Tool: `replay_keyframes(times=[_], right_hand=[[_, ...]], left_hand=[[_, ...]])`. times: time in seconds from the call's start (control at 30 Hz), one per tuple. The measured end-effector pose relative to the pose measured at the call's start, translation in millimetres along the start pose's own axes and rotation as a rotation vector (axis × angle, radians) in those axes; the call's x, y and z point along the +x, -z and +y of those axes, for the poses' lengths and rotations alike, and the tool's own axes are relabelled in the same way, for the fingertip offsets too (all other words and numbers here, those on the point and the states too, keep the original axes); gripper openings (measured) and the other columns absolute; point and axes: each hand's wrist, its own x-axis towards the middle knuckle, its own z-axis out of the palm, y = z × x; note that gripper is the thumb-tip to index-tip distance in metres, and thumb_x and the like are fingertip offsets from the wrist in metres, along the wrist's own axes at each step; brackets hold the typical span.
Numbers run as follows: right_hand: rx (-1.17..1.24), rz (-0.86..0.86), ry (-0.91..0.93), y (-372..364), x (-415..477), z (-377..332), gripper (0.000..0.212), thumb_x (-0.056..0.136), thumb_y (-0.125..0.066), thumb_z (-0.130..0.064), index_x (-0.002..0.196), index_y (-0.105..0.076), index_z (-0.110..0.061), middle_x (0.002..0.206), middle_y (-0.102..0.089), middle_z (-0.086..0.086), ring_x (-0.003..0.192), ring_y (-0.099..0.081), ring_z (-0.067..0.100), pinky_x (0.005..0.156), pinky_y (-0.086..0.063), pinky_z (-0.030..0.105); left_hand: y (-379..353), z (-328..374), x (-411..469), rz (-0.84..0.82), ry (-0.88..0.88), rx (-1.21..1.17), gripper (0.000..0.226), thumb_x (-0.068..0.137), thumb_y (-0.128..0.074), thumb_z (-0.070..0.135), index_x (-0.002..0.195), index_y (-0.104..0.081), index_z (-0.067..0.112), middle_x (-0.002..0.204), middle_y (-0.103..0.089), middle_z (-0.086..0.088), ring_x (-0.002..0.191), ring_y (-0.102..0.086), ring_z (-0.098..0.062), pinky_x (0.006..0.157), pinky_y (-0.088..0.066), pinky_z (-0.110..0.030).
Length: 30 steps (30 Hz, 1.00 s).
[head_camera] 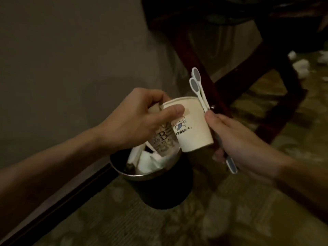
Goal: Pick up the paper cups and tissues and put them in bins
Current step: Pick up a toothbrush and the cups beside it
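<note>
My left hand (134, 119) grips two paper cups above the bin: a white cup (193, 128) with a small printed logo, pinched at its rim by the thumb, and a patterned cup (162, 139) with a letter B behind it. My right hand (236, 139) holds several white plastic spoons (197, 86), which stick up past the white cup, with another spoon end (231, 165) pointing down below the palm. The round dark bin (159, 189) with a metal rim stands on the floor under the cups. White tissues (149, 161) lie inside it.
A wall (71, 59) with a dark skirting board runs along the left. A dark wooden chair leg frame (198, 64) stands behind the hands. More crumpled white tissues (300, 64) lie on the patterned carpet (230, 219) at the far right.
</note>
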Motion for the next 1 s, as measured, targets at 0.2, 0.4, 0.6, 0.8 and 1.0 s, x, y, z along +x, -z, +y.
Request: replay_keyframes(times=[0.2,0.4,0.6,0.8,1.0], right_hand=[[-0.149,0.033,0.087,-63,56,-30,0.023,0.103,-0.039,-0.041,0.098,-0.053,-0.023,0.073,-0.059,-0.001,0.064,-0.061,0.009,0.055,-0.054,0.022],[-0.392,0.065,0.127,-108,90,6,0.015,0.101,-0.045,-0.038,0.093,-0.054,-0.029,0.090,-0.060,0.001,0.084,-0.063,0.017,0.065,-0.055,0.029],[-0.663,0.112,0.148,-120,106,48,0.018,0.096,-0.055,-0.040,0.083,-0.058,-0.028,0.069,-0.061,-0.009,0.066,-0.059,0.004,0.054,-0.043,0.017],[-0.982,0.145,0.162,-122,99,48,0.020,0.088,-0.067,-0.041,0.083,-0.057,-0.025,0.072,-0.064,-0.008,0.073,-0.061,0.008,0.067,-0.053,0.033],[-1.055,0.142,0.210,-114,84,41,0.032,0.092,-0.062,-0.036,0.089,-0.071,-0.005,0.084,-0.072,0.007,0.077,-0.066,0.019,0.075,-0.056,0.042]], left_hand=[[36,-74,-5,0.238,0.114,0.037,0.029,0.088,-0.065,0.048,0.074,-0.063,0.023,0.066,-0.068,0.007,0.057,-0.061,-0.005,0.050,-0.047,-0.026],[31,-134,-17,0.268,0.212,0.006,0.025,0.091,-0.063,0.042,0.077,-0.064,0.021,0.070,-0.071,0.012,0.060,-0.066,-0.002,0.047,-0.047,-0.015],[15,-159,-23,0.106,0.247,0.096,0.026,0.094,-0.058,0.040,0.077,-0.062,0.021,0.072,-0.067,0.005,0.064,-0.063,-0.002,0.054,-0.049,-0.027],[10,-173,-20,-0.043,0.299,0.098,0.030,0.103,-0.040,0.042,0.085,-0.057,0.025,0.076,-0.063,0.005,0.066,-0.062,-0.006,0.054,-0.043,-0.024],[11,-181,-32,-0.042,0.146,0.333,0.013,0.102,-0.035,0.047,0.104,-0.041,0.035,0.088,-0.061,0.006,0.071,-0.060,-0.010,0.058,-0.043,-0.029]])
